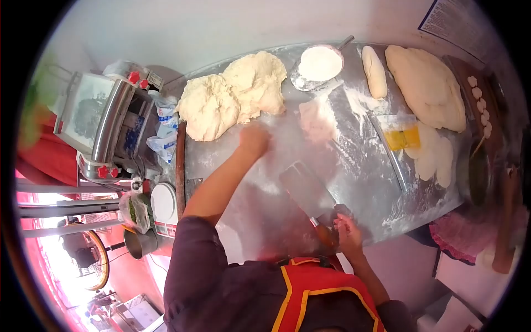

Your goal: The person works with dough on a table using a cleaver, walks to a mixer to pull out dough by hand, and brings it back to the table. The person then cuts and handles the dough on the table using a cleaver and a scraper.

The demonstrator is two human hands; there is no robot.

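My left hand (255,140) is just in front of a large, rough mass of dough (232,97); its fingers are smeared by motion. My right hand (349,234) is near the front edge of the metal table (249,188). Its fingers are curled together by a small dark thing (343,210) that I cannot make out. Just left of that hand lies a cleaver (305,187) with a wide blade and a brown handle (325,234). Whether the right hand touches the handle is unclear.
Flour fills a metal scoop (321,63) at the back. Right of it are a dough roll (374,72), a big smooth dough piece (426,86), a long metal strip (387,152) and a yellow-marked packet (401,135). A dough machine (105,119) and a scale (164,202) stand left.
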